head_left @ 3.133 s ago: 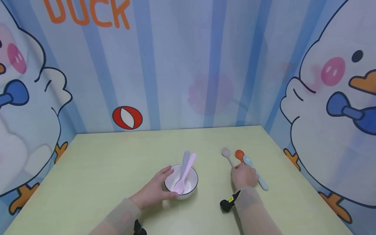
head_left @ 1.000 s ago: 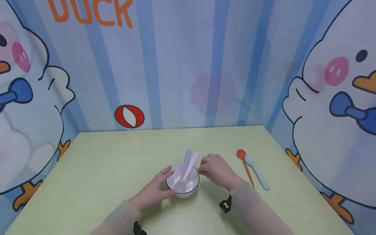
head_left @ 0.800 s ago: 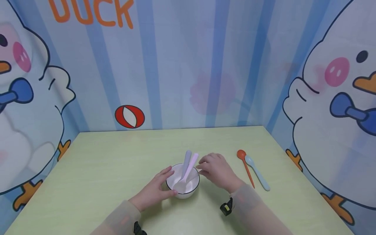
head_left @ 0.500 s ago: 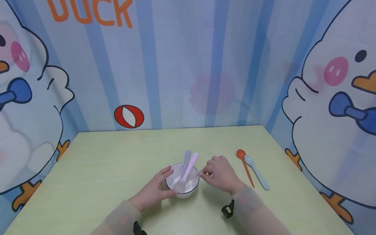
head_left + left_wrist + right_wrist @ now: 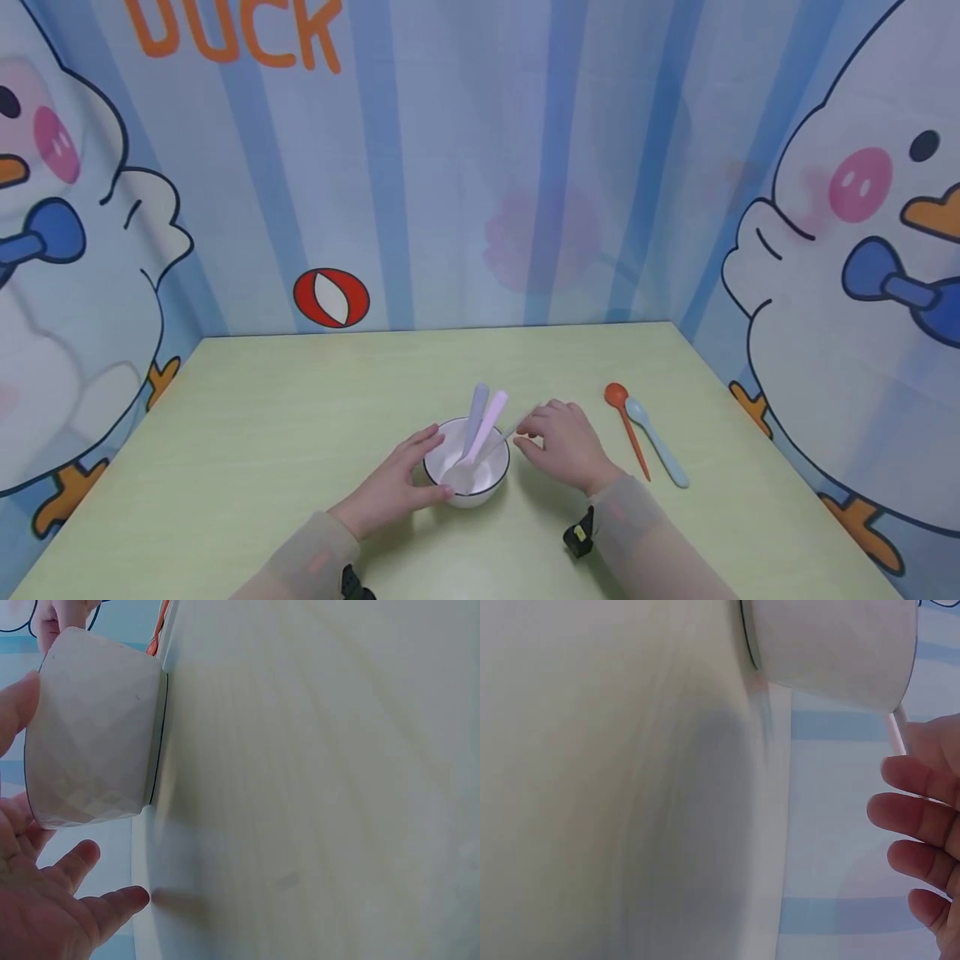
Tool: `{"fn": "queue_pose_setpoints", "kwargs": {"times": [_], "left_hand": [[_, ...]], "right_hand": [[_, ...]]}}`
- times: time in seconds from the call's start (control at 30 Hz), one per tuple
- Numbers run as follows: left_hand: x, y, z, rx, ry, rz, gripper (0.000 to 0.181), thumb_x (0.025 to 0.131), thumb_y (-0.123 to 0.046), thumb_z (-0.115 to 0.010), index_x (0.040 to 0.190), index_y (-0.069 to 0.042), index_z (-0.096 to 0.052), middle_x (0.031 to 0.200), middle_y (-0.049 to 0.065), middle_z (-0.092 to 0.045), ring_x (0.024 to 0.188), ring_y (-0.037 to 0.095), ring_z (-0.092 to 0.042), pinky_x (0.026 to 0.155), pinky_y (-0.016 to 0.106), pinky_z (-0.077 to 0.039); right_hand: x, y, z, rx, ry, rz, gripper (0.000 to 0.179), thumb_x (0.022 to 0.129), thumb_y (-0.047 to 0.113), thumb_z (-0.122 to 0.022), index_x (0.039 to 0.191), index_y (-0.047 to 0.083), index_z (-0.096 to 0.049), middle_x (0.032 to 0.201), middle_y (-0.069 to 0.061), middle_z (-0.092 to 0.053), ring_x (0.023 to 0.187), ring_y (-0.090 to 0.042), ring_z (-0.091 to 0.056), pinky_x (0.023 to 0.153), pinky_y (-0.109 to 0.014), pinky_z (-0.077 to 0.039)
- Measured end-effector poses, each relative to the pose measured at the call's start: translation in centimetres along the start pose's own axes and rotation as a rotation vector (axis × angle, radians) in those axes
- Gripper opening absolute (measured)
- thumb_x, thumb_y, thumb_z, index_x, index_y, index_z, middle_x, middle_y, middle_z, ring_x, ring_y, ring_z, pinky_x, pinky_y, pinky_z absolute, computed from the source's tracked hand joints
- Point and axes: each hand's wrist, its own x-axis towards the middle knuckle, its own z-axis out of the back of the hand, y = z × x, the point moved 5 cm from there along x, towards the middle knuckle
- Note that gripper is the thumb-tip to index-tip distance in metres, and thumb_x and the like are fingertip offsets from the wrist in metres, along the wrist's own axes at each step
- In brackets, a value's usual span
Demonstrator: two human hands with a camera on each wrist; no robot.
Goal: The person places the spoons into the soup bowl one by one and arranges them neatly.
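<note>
My left hand [image 5: 393, 483] grips the side of a white bowl [image 5: 468, 500] with a dark rim, thumb on the near side and fingers on the far side; the bowl [image 5: 97, 735] fills much of the left wrist view's left part. In the bowl lean a purple-grey spoon [image 5: 476, 412], a pink spoon [image 5: 491, 412] and a pale grey spoon [image 5: 512, 431]. To the bowl's right, my right hand [image 5: 566, 446] has loosely bent fingers at the pale spoon's handle, thumb apart from them. In the right wrist view, that handle [image 5: 897, 735] passes behind the index finger [image 5: 911, 776].
An orange spoon [image 5: 617, 396] and a light blue spoon [image 5: 656, 442] lie side by side on the pale yellow table [image 5: 322, 392], right of my right hand. Blue striped walls [image 5: 465, 167] with printed ducks enclose the table's back and sides.
The right hand has carried the pale grey spoon from the right side of the table to the bowl. Its handle now slants up more steeply by the fingers. The left hand stays on the bowl.
</note>
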Motion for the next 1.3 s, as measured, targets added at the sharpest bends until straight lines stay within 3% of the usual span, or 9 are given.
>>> {"fn": "queue_pose_setpoints", "kwargs": {"times": [0.3,0.63,0.8,1.03,1.17,1.3], "left_hand": [[0.0,0.0,0.1,-0.004,-0.001,-0.001,0.084,0.08,-0.04,-0.077,0.147,-0.006,-0.039,0.157,0.005,-0.026,0.143,0.033,-0.021,0.111,0.056,-0.023],[0.1,0.1,0.0,-0.006,-0.014,-0.008,0.084,0.08,-0.04,-0.077,0.146,-0.005,-0.04,0.156,0.006,-0.027,0.143,0.033,-0.021,0.111,0.055,-0.022],[0.2,0.0,0.0,-0.002,-0.012,-0.009,0.083,0.08,-0.039,-0.077,0.146,-0.006,-0.04,0.156,0.005,-0.027,0.143,0.032,-0.021,0.112,0.055,-0.022],[0.2,-0.1,0.0,-0.006,-0.013,-0.014,0.083,0.08,-0.038,-0.077,0.146,-0.005,-0.04,0.156,0.006,-0.027,0.143,0.033,-0.02,0.112,0.055,-0.021],[0.2,0.0,0.0,-0.008,-0.015,-0.017,0.082,0.08,-0.037,-0.078,0.146,-0.005,-0.04,0.156,0.007,-0.027,0.143,0.034,-0.021,0.111,0.056,-0.021],[0.1,0.2,-0.1,-0.004,-0.011,-0.013,0.082,0.08,-0.037,-0.078,0.146,-0.005,-0.04,0.156,0.006,-0.027,0.143,0.034,-0.021,0.111,0.055,-0.022]], "right_hand": [[0.7,-0.3,-1.3,-0.007,0.078,-0.073,0.023,0.082,0.013,-0.062,0.101,0.017,-0.074,0.087,0.008,-0.066,0.084,-0.015,-0.053,0.077,-0.037,-0.042],[1.0,-0.7,-2.1,0.044,0.09,-0.125,0.033,0.083,0.012,-0.06,0.114,0.015,-0.071,0.087,0.005,-0.065,0.084,-0.017,-0.055,0.078,-0.038,-0.045],[-0.2,-3.0,-1.6,0.147,0.027,-0.334,0.03,0.089,0.016,-0.06,0.117,0.014,-0.07,0.093,0.002,-0.067,0.086,-0.018,-0.057,0.078,-0.038,-0.048],[-3.7,-8.9,-0.5,0.233,-0.087,-0.688,0.037,0.094,0.025,-0.056,0.123,0.003,-0.063,0.109,-0.016,-0.065,0.102,-0.033,-0.058,0.084,-0.049,-0.045],[-5.9,-11.7,-0.4,0.213,-0.1,-0.831,0.039,0.093,0.025,-0.056,0.123,0.002,-0.062,0.111,-0.02,-0.064,0.104,-0.04,-0.057,0.082,-0.054,-0.041],[-7.5,-12.9,-0.2,0.169,-0.054,-0.941,0.037,0.09,0.023,-0.06,0.119,0.0,-0.064,0.104,-0.022,-0.064,0.095,-0.042,-0.058,0.074,-0.052,-0.041]]}}
